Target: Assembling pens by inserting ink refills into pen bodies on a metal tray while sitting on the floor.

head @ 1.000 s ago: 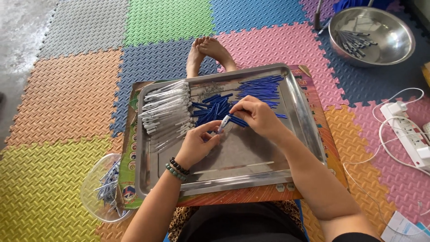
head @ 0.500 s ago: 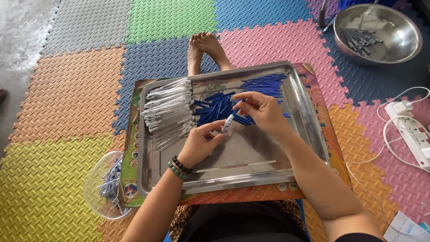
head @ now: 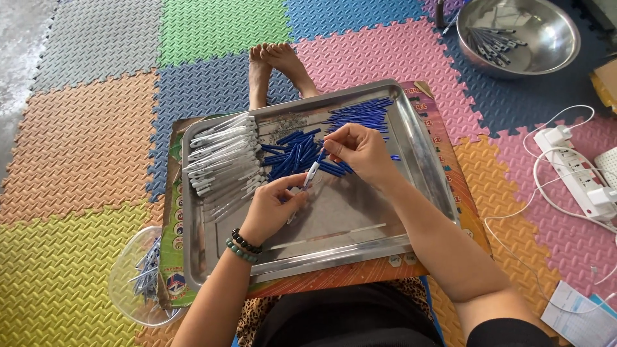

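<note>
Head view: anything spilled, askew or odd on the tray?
Nothing stands out. On the steel tray, clear pen barrels lie stacked at left and blue refills in loose piles near the middle and far edge. Both hands, left hand and right hand, meet on one pen.

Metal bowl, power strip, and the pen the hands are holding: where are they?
Metal bowl [head: 565,38]: head view, on its right inside wall.
Power strip [head: 574,175]: head view, on its white body.
Pen [head: 311,174]: head view, on its white barrel.

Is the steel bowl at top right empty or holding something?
Holding something: the steel bowl stands upright, with a small cluster of blue pens inside.
</note>
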